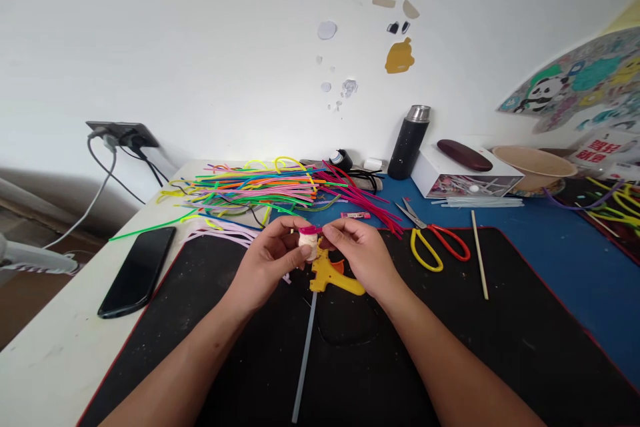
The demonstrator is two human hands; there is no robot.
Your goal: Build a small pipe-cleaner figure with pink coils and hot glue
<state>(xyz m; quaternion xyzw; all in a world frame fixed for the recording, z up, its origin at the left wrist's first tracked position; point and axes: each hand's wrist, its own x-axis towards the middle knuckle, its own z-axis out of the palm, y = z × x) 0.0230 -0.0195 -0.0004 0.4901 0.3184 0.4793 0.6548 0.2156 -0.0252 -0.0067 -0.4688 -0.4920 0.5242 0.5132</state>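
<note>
My left hand [271, 255] grips a small cream-coloured roll [307, 248] between thumb and fingers. A magenta pipe cleaner [309, 231] curls round the top of this roll. At its right end, my right hand [361, 252] pinches the magenta strand between thumb and forefinger. Just below and behind the hands, a yellow hot glue gun [333, 277] with an orange trigger lies on the black mat [240, 360]. From its back a long translucent glue stick [304, 363] points toward me. The fingertips partly cover the roll.
Colourful pipe cleaners [250, 190] are heaped at the back left. Open scissors [425, 233] and a thin wooden stick [479, 253] lie to the right. A phone [137, 273] rests at left. Behind stand a black thermos [409, 143], a white drawer box [465, 173] and a bowl [535, 167].
</note>
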